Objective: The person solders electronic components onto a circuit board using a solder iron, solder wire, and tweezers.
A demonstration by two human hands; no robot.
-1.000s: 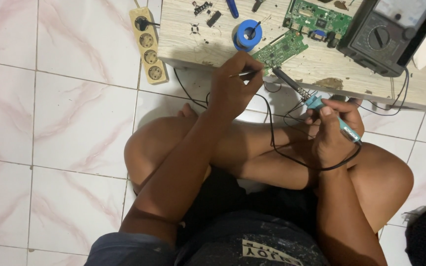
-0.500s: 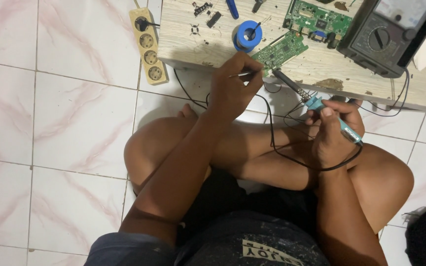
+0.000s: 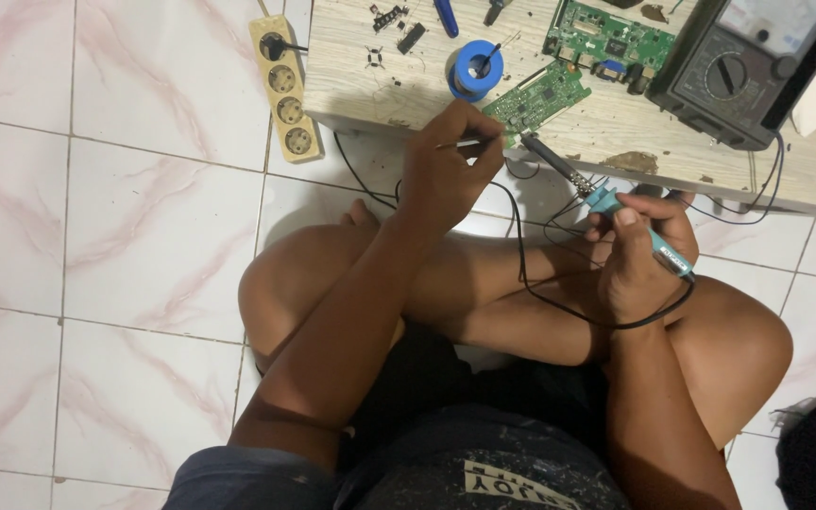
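Right hand [image 3: 637, 260]: fingers wrapped round teal-handled soldering iron [image 3: 616, 212], dark tip at small green circuit board [image 3: 537, 100] on pale wooden surface [image 3: 370, 90] edge. Left hand [image 3: 446, 175]: fingers pinching thin solder wire [image 3: 460, 144]. Iron light, rigid; hold handle only. Board likely fragile.

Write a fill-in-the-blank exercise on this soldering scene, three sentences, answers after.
1. The right hand holds a soldering iron with a ____ handle.
2. The solder spool on the wooden board is ____ in colour.
3. The power strip lies on the tiled ____.

Answers: teal; blue; floor
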